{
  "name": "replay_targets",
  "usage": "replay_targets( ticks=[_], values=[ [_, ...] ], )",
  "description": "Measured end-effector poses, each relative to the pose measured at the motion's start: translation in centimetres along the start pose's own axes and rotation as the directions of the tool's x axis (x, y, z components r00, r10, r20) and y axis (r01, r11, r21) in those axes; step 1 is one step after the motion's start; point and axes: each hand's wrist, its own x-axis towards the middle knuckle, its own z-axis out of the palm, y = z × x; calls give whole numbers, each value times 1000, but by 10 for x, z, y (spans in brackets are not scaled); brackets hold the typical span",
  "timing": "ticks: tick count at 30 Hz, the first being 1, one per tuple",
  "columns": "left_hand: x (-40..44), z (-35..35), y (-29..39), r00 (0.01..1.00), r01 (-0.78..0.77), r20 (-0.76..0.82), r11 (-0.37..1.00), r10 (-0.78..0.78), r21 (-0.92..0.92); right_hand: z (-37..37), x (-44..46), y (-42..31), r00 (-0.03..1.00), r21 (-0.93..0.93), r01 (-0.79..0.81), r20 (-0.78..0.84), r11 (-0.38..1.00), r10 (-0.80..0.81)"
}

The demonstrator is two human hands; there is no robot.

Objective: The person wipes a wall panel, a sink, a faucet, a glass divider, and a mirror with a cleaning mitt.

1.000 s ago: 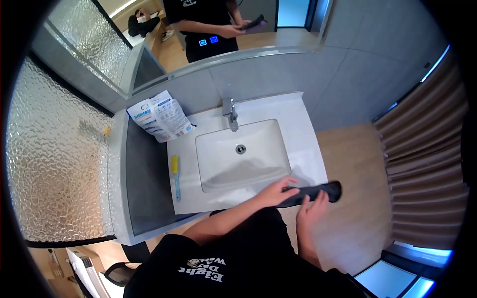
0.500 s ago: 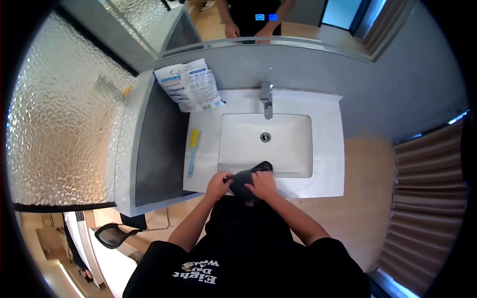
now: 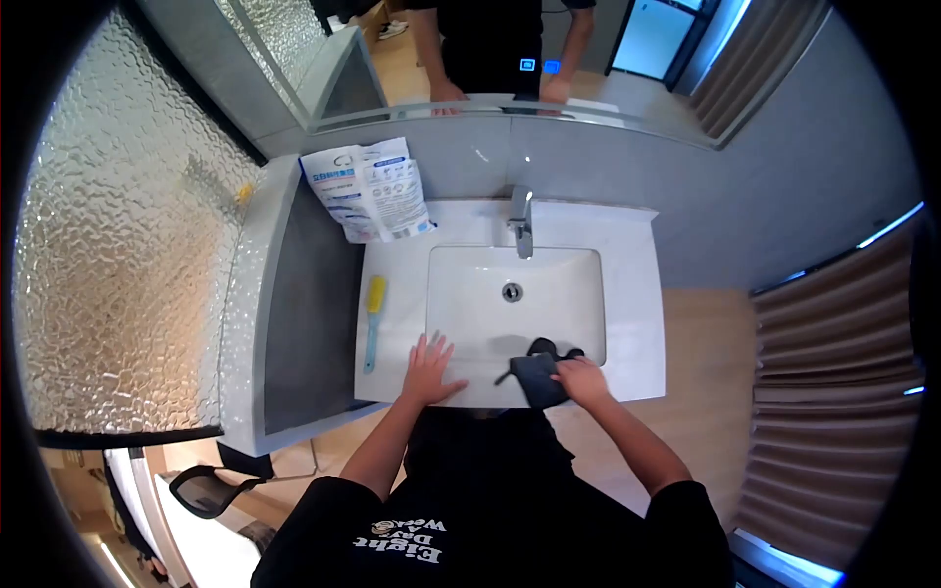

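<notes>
A dark, soft-looking item [image 3: 538, 380] hangs over the front rim of the white sink [image 3: 470, 314], with a thin loop sticking out at its left. My right hand [image 3: 582, 381] grips its right side, fingers closed on it. Two rounded black ends of it reach into the basin. My left hand [image 3: 428, 371] is spread with nothing in it, over the counter's front edge at the sink's lower left corner. What exactly the dark item is cannot be made out.
A chrome faucet [image 3: 521, 222] stands behind the basin. On the counter [image 3: 632, 323], a yellow and blue brush [image 3: 373, 323] lies at the left, and a white and blue bag [image 3: 370, 191] stands at the back left. A mirror is above; a brown curtain [image 3: 823, 392] hangs at the right.
My left hand has let go of the dark item and moved left, opening out. My right hand has shifted right with the item, which was held between both hands before.
</notes>
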Motion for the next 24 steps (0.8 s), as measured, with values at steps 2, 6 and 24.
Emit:
replay_targets(
  ticks=[2,6,24],
  values=[
    [0,7,-3,992,3,126,998,-10,56,-18,-21,23,1000,-20,-15,9,1000,15],
    [-1,2,-3,992,-15,125,999,11,33,-26,-11,17,969,16,-24,245,1000,19],
    [6,16,-20,972,60,231,998,-51,-29,47,53,-76,999,284,39,-10,958,-37]
  ],
)
